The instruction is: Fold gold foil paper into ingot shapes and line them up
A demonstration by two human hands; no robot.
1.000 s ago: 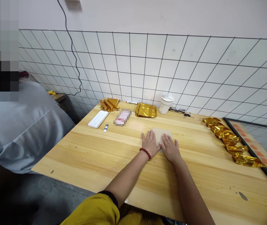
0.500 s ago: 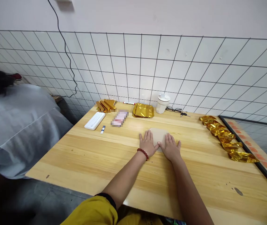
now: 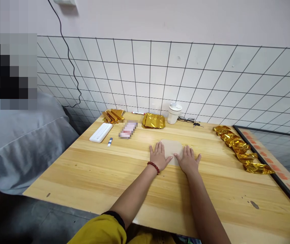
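A pale beige sheet (image 3: 171, 148), about hand-sized and looking like paper or thin card, lies flat on the wooden table (image 3: 104, 179). My left hand (image 3: 158, 158) rests palm down over its left edge, fingers spread, a dark red bead bracelet (image 3: 154, 167) around the wrist. On the sheet's right side my right hand (image 3: 188, 161) lies flat too, with its fingers apart. Both thumbs point inward over the sheet's near part, a small gap between them. Neither hand grips anything. The palms hide the sheet's lower corners.
Along the back stand gold foil strips (image 3: 113, 116), a folded gold foil stack (image 3: 153, 121), a white lidded cup (image 3: 174, 113), glasses (image 3: 186, 119) and keys (image 3: 197, 124). A white case (image 3: 101, 132) and small tube (image 3: 110, 142) lie left. Twisted gold foil (image 3: 238, 145) lies right. A person (image 3: 33, 142) sits left.
My right hand has slid slightly to the right, so the thumbs have parted and more of the sheet shows. The left hand stays on the sheet. The view has shifted a little.
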